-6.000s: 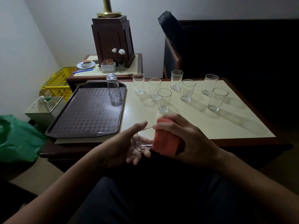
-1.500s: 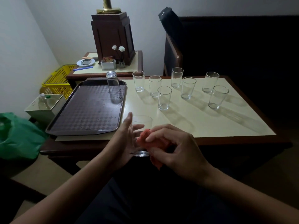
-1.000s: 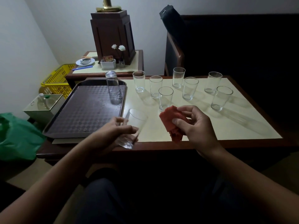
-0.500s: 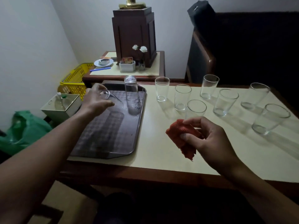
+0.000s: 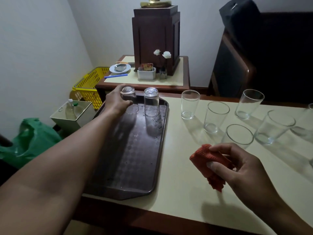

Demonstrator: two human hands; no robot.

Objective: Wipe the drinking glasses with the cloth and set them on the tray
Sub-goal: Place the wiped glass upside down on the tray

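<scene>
left hand (image 5: 116, 101) gripping upturned glass (image 5: 131, 106), on tray (image 5: 128, 158)

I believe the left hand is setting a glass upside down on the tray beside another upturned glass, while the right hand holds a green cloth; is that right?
Not quite: the head view shows the cloth in the right hand is orange-red, not green. The left hand is indeed setting a glass upside down on the tray beside the other glass.

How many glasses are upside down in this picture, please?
2, both at the far end of the tray: the left glass, gripped by the left hand, and the right glass, standing free beside it. None seems hidden.
</scene>
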